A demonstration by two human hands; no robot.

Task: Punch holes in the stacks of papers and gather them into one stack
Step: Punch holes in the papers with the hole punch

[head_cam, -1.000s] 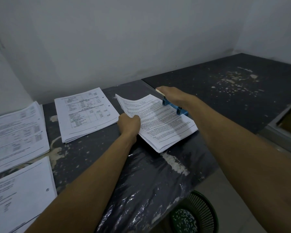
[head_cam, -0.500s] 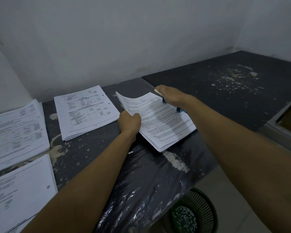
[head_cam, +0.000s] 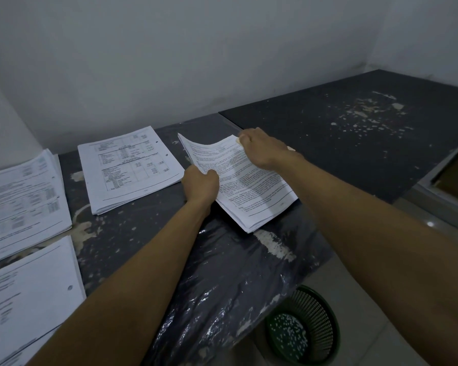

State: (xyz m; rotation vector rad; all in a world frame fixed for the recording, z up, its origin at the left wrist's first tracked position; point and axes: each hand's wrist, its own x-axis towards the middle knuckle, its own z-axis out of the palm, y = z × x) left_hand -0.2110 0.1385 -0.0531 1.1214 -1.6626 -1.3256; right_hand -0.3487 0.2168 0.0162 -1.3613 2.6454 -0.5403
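Observation:
A stack of printed papers [head_cam: 249, 188] lies at an angle on the dark table [head_cam: 328, 133]. My left hand [head_cam: 200, 184] grips its left edge, fingers curled over the sheets. My right hand [head_cam: 262, 149] lies closed over the hole punch at the stack's far right edge. The punch is almost hidden; only pale bits of its handle [head_cam: 238, 140] show by my fingers. The top sheets bow upward between my hands. A second stack [head_cam: 132, 167] with two holes along its right edge rests to the left.
Two more paper stacks lie at the far left [head_cam: 21, 202] and the near left [head_cam: 24, 299], the near one with a punched hole. Crinkled plastic [head_cam: 222, 299] covers the table's front edge. A green basket [head_cam: 325, 326] holding white paper dots stands on the floor below.
My right hand has settled lower over the punch, and its blue body no longer shows. The top sheets bulge up more. My left hand keeps its grip.

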